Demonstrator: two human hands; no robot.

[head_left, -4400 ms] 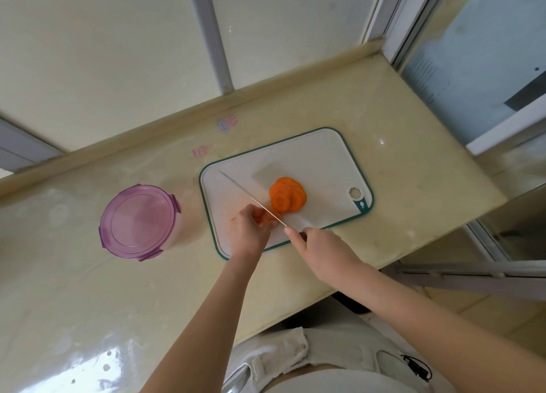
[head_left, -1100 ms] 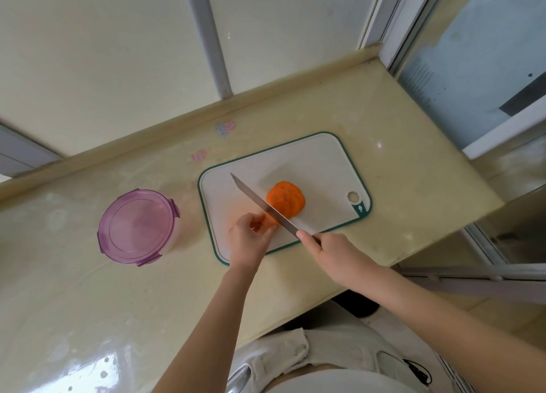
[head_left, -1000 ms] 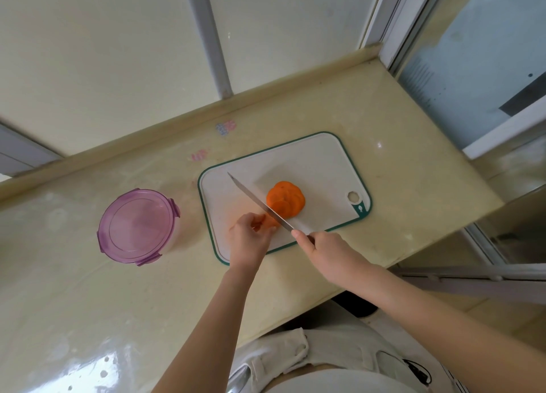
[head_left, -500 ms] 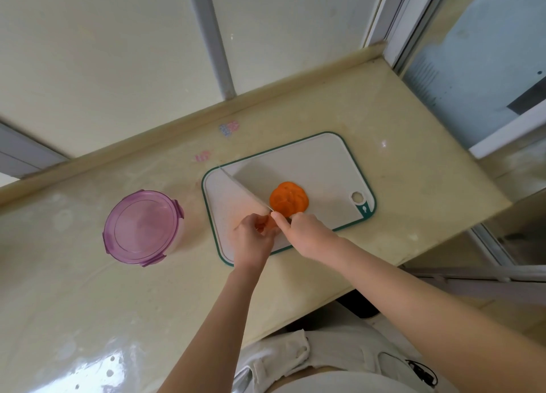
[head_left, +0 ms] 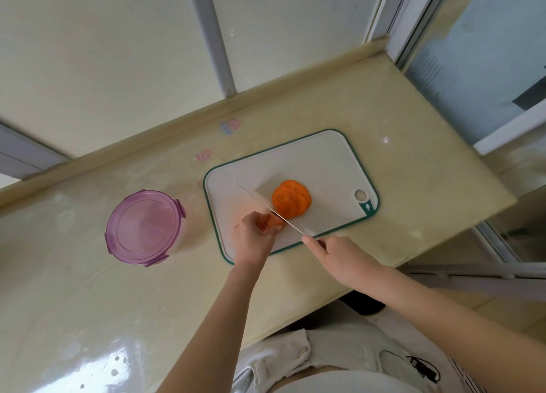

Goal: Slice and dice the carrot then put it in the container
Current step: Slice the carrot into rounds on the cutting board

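Fingers of the left hand (head_left: 253, 237) curl around the carrot stub (head_left: 273, 221) on the cutting board (head_left: 325, 165). The right hand (head_left: 344, 257) grips the knife (head_left: 266, 206) by its handle, blade against the stub's cut end. Cut slices (head_left: 291, 199) lie heaped just beyond the blade. The lidded purple container (head_left: 144, 225) stands on the countertop (head_left: 384, 112), left of the board.

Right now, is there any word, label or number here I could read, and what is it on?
Nothing legible.
Blue-and-pink mark on the counter: too blurred to read.
Pink mark on the counter: too blurred.
White symbol on the green corner of the board: too small to tell.
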